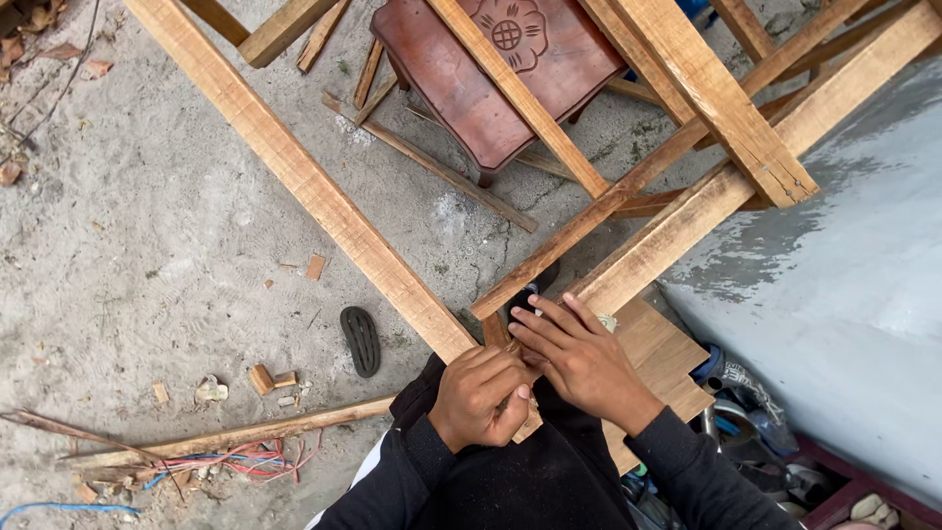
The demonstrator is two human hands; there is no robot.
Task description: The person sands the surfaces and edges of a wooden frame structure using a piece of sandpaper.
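Observation:
My left hand (481, 395) is curled into a fist around the near end of a long wooden beam (294, 172) that runs up to the far left. My right hand (579, 355) lies next to it, fingers stretched over the spot where that beam meets a small wooden piece (494, 330) and a second beam (687, 221) going up to the right. A dark object (530, 292) shows just past my right fingertips; what it is cannot be told. Both arms wear dark sleeves.
A dark red carved wooden stool (510, 69) stands under crossed beams at the top. A black sandal (360, 340), wood offcuts (260, 379) and coloured wires (235, 459) lie on the sandy ground at left. A grey wall (844, 294) and tools (746, 393) are at right.

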